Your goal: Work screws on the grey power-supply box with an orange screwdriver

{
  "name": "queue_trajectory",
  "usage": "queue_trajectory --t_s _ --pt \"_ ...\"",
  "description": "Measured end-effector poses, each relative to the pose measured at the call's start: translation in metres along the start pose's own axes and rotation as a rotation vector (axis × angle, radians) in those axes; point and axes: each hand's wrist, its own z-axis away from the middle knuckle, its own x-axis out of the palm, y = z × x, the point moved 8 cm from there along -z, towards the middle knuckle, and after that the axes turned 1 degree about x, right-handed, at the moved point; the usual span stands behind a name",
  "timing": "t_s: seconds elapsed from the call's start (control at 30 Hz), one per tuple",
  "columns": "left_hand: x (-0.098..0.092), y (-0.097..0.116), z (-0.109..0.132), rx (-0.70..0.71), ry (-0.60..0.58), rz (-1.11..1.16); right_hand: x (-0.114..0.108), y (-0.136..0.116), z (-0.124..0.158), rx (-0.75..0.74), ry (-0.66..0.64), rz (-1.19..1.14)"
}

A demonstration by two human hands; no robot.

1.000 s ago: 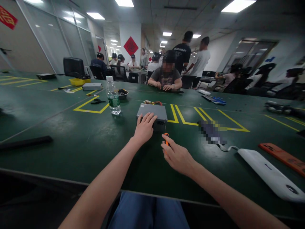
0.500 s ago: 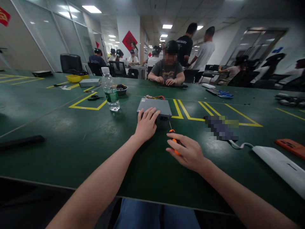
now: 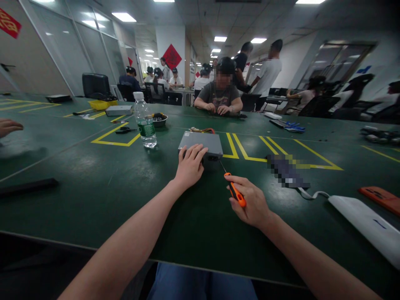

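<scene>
On the green table a grey metal power supply unit lies flat, its bundle of coloured cables at the far side. My left hand grips its near left part, fingers spread over the top edge and thumb out of sight. My right hand is closed around the orange and black handle of a screwdriver. The thin shaft slants up and left to the unit's near right corner, beside the power socket. Whether the tip sits in a screw is too small to tell.
A water bottle stands left of the unit, near a metal bowl. At right lie a blurred-out dark device, a white power bank and an orange phone. A co-worker sits opposite; another person's hand shows far left.
My right hand has shifted slightly right and down, and the screwdriver now leans more. My left hand stays on the power supply unit. Another person's hand has appeared at far left.
</scene>
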Motion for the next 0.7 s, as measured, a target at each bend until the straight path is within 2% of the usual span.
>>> queue_trajectory --t_s 0.13,0.23,0.37,0.53,0.7 --pt "-0.001 0.0 0.0 -0.004 0.003 0.002 0.005 -0.01 0.003 -0.035 -0.117 0.07" --pt "-0.001 0.0 0.0 -0.003 -0.001 0.006 0.008 -0.018 0.004 -0.097 -0.2 0.041" --pt "0.0 0.0 0.001 -0.004 -0.01 0.003 0.013 -0.018 0.006 -0.129 -0.278 0.028" --pt "0.0 0.0 0.0 -0.008 -0.015 0.003 0.012 -0.015 0.008 -0.182 -0.187 0.051" --pt "0.001 0.001 -0.002 -0.002 -0.019 0.005 0.017 -0.015 0.003 -0.17 -0.145 0.011"
